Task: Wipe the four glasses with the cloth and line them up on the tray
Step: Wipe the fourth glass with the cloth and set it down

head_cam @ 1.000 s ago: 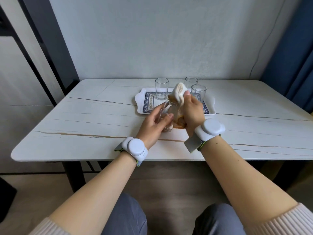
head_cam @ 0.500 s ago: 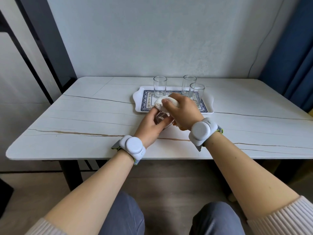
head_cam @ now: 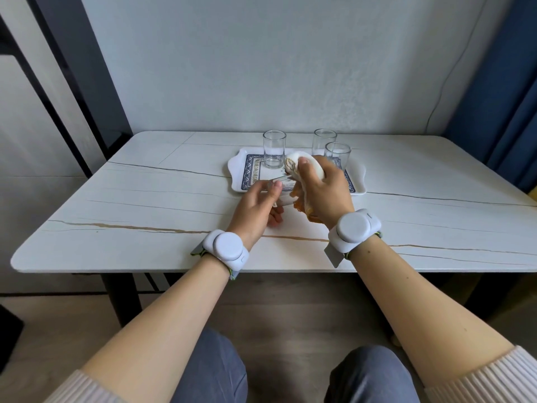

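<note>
Left hand curling fingers round a clear tilted glass above the veined marble-look table, right hand clutching soft white-and-orange cloth against it, three cylindrical glasses standing on the white blue-patterned tray.

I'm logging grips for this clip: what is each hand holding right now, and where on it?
Left hand grips the glass around its side; right hand grips the bunched cloth at its middle.

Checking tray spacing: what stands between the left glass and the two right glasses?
Nothing stands there; only bare tray shows between the left glass and the right pair, though the cloth partly blocks the head view.
</note>
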